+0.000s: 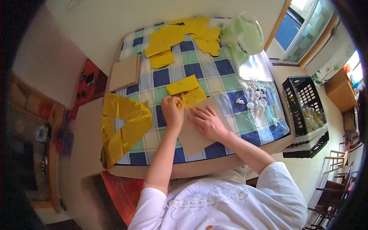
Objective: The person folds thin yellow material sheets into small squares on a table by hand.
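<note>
In the head view, my left hand (173, 112) has its fingers closed at the near-left edge of a shiny yellow foil piece (196, 96). That foil has a folded flap along its far side and a dark brownish patch near the middle. My right hand (209, 123) lies with fingers spread on a flat brown cardboard sheet (192, 138), its fingertips close to the foil's near edge. The cardboard's far end meets the foil. Both rest on a blue, green and white checked cloth (192, 69).
More yellow foil sheets lie at the table's far side (166, 38) and left edge (128, 130). A cardboard stack (125, 73) sits at the left. To the right are small white crumpled pieces (256, 96), a pale green plastic bag (245, 34) and a black crate (303, 101).
</note>
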Motion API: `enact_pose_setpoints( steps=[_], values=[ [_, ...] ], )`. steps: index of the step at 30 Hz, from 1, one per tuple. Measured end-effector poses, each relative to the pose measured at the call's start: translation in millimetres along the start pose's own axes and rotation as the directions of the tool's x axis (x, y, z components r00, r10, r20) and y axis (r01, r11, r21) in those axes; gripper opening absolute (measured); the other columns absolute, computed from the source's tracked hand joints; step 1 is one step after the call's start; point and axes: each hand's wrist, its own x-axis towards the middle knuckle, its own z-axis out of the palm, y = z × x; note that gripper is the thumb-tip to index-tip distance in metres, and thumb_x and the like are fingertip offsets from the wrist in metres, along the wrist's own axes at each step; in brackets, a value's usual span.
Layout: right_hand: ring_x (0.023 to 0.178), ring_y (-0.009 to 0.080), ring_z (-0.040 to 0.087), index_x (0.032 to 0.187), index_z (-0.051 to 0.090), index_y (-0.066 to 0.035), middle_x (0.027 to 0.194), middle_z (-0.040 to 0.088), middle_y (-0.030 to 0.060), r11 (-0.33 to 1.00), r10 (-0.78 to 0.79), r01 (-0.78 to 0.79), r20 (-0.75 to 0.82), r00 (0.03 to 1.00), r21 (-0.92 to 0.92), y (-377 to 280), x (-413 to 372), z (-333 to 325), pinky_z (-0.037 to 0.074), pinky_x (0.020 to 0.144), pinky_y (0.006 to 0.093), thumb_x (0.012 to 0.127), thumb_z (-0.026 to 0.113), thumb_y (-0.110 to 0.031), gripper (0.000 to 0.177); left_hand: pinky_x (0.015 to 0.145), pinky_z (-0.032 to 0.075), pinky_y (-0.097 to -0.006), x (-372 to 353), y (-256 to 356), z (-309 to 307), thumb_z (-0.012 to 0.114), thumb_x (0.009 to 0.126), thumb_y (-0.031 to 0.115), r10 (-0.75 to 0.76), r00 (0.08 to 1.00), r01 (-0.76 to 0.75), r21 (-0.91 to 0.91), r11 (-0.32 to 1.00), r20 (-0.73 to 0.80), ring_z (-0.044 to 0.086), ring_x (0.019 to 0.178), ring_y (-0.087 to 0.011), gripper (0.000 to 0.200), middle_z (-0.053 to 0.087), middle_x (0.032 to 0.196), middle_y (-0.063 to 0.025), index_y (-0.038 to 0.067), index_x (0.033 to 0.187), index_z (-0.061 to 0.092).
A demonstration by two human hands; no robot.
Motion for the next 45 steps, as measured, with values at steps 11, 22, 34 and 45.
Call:
enact_pose_setpoints(
  steps=[11, 22, 34, 45],
  values=[
    [0.128, 0.0269, 0.043, 0.122, 0.057, -0.014, 0.133, 0.051, 0.01, 0.997, 0.045, -0.043, -0.039, 0.998, 0.057, 4.7, -2.0, 8.8, 0.026, 0.11, 0.0541, 0.085, 0.054, -0.012, 0.037, 0.075, 0.05, -0.0427, 25.4, -15.1, 8.1, 0.082, 0.065, 0.024, -0.381, 0.887, 0.37, 0.093, 0.924, 0.261, 0.064, 0.09, -0.0376, 0.052, 0.067, 0.095, -0.0198, 0.0, 0.104, 0.058],
    [0.132, 0.0332, 0.036, 0.124, 0.058, -0.026, 0.139, 0.044, 0.0128, 0.969, 0.152, -0.169, -0.101, 0.983, -0.181, -2.4, -11.9, 5.2, 0.023, 0.106, 0.0618, 0.083, 0.06, -0.021, 0.041, 0.068, 0.05, -0.0362, 20.8, -2.4, -10.1, 0.075, 0.073, 0.021, -0.35, 0.873, 0.41, -0.122, 0.904, 0.34, 0.067, 0.072, -0.0263, 0.025, 0.071, 0.079, -0.011, 0.002, 0.089, 0.07],
    [0.133, 0.0317, 0.038, 0.124, 0.059, -0.024, 0.139, 0.046, 0.0126, 0.99, 0.136, -0.136, -0.008, 0.991, -0.023, 18.4, -17.2, -15.8, 0.026, 0.109, 0.0553, 0.085, 0.056, -0.015, 0.04, 0.064, 0.049, -0.0345, 13.5, -14.2, -7.0, 0.075, 0.073, 0.014, -0.231, 0.932, 0.301, -0.243, 0.922, 0.278, 0.066, 0.067, -0.0252, 0.023, 0.069, 0.077, -0.0132, 0.0, 0.09, 0.068],
    [0.133, 0.0306, 0.037, 0.124, 0.06, -0.025, 0.139, 0.047, 0.0111, 0.985, 0.136, -0.143, -0.074, 0.988, -0.1, 21.2, -21.6, -8.5, 0.025, 0.111, 0.054, 0.082, 0.057, -0.016, 0.043, 0.067, 0.047, -0.0384, -8.1, -24.9, -10.5, 0.073, 0.075, 0.011, 0.023, 0.994, 0.013, -0.329, 0.944, 0.107, 0.061, 0.077, -0.0328, 0.02, 0.064, 0.084, -0.0163, 0.0, 0.089, 0.065]
  ],
)
